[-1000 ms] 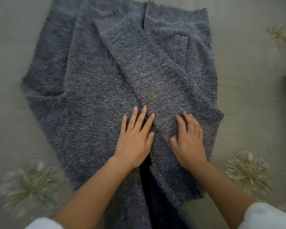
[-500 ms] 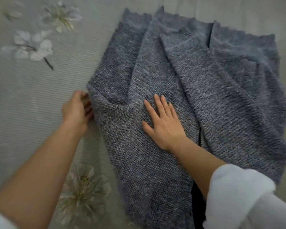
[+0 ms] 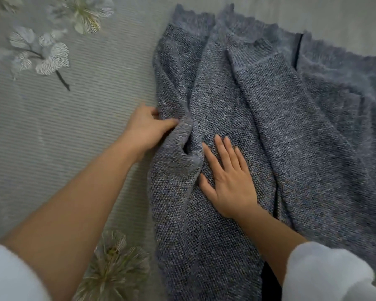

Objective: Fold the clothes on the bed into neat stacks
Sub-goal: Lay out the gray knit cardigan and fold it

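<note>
A grey-blue knitted garment lies spread over the right half of the bed, with long folds running from top to bottom. My left hand grips its left edge, thumb on top and fingers tucked under, and the knit bunches into a raised ridge there. My right hand lies flat with straight fingers on the garment just right of that ridge, pressing it down.
The bedspread is pale grey-green with fine ribs. It carries white flower prints at the upper left and a round bloom print near the bottom, beside the garment's lower left edge.
My left hand went from the garment's centre to its left edge, gripped it and pulled it inward into a ridge. My right hand shifted left and stays flat. The view swung left.
</note>
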Motion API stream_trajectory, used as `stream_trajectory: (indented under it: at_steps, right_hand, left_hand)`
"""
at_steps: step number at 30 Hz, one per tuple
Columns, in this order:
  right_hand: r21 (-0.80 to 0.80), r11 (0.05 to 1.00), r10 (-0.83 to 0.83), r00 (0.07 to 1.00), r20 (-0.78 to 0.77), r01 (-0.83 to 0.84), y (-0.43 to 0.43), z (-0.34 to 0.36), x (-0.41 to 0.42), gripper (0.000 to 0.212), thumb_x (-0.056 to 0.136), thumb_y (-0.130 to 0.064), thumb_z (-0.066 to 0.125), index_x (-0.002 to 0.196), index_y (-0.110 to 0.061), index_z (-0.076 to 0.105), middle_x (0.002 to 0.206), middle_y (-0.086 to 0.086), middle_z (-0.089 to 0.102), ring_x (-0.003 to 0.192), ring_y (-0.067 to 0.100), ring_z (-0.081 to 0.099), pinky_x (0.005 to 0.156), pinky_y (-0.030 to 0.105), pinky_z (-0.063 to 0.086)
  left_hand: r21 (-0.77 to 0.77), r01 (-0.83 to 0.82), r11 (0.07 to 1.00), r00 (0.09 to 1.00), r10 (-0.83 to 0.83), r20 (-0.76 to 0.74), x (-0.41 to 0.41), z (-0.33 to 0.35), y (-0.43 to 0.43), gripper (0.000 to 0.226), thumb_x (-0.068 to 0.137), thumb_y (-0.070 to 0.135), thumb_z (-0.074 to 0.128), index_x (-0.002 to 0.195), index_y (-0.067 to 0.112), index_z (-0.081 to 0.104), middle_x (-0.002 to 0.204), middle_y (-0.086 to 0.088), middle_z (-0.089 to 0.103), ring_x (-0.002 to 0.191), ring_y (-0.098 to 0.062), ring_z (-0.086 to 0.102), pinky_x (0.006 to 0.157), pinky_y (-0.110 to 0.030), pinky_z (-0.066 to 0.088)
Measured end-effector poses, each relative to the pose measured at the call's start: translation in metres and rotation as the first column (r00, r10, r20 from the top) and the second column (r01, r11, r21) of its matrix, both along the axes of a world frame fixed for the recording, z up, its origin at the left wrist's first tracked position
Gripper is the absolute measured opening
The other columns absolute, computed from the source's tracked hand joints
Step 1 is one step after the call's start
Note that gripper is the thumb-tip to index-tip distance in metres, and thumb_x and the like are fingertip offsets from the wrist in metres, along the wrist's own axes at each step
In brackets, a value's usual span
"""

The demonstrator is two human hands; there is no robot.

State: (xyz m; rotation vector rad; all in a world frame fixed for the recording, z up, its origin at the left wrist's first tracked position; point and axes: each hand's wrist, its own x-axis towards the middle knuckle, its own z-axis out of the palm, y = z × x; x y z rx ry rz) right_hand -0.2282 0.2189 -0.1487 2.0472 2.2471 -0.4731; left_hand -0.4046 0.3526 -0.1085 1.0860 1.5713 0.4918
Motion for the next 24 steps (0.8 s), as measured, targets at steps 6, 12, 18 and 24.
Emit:
stream_trajectory:
  at_steps: [6,12,18,24]
  right_hand:
    - [0.008,1.0,-0.015,1.0,-0.003,0.015,0.0,0.003,-0.002,0.066,0.095,-0.056,0.021,0.153,-0.03,0.003,0.162,0.003,-0.002,0.148,0.018,-0.008,0.119,0.038,-0.002]
    - [0.017,1.0,-0.022,1.0,0.005,0.022,-0.001,0.003,-0.004,0.066,0.095,-0.055,0.02,0.154,-0.029,0.008,0.162,0.004,0.001,0.149,0.019,-0.006,0.119,0.039,0.0]
    - [-0.05,0.999,-0.014,0.999,0.038,0.016,0.0,0.009,-0.005,0.069,0.09,-0.06,0.008,0.152,-0.032,-0.004,0.16,0.002,-0.013,0.145,0.015,-0.019,0.117,0.033,-0.015]
    - [-0.008,1.0,-0.011,0.993,-0.12,0.01,-0.012,0.033,-0.033,0.072,0.091,-0.059,0.012,0.154,-0.025,0.001,0.16,0.001,-0.01,0.146,0.015,-0.019,0.118,0.037,-0.014]
  left_hand:
    - [0.588,-0.312,0.747,0.845,0.5,-0.187,-0.044,0.05,-0.002,0.011,0.071,0.032,0.061,0.078,0.025,0.057,0.068,0.013,0.054,0.056,-0.001,0.046,0.059,-0.026,0.042]
    - [0.27,-0.282,0.921,0.887,0.357,-0.293,-0.103,0.026,-0.039,0.062,0.075,0.06,0.033,0.109,0.017,0.061,0.122,-0.019,0.057,0.116,-0.035,0.051,0.103,-0.047,0.04]
    - [-0.233,-0.5,0.834,0.859,0.512,-0.009,-0.113,0.013,-0.05,0.024,0.086,0.03,0.064,0.071,0.014,0.055,0.046,0.005,0.056,0.038,-0.009,0.054,0.035,-0.015,0.044]
    - [-0.201,-0.641,0.74,0.728,0.67,0.145,-0.127,0.02,-0.062,0.038,0.057,0.031,0.074,0.09,0.013,0.069,0.089,-0.006,0.072,0.068,-0.015,0.068,0.053,-0.022,0.051]
